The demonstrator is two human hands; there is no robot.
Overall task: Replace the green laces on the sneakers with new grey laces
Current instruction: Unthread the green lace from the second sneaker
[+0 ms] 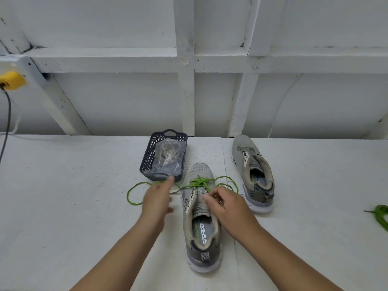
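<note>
Your right hand (228, 204) pinched the bright green lace (199, 182) at the near grey mesh sneaker's (201, 219) eyelets, while your left hand (157, 198) reached out with relaxed fingers, gripping nothing.

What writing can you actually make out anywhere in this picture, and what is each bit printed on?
"MEMORY FOA": white strip on the insole of the near sneaker; the rest is hidden under the tongue.
"SKECHE": green letters beside that strip, blurred and cut off, so uncertain.
"FOA": insole of the far sneaker, partly hidden.
Tongue tags on both sneakers: dark marks, too small to read.
Bag in the basket: no readable text.
</note>
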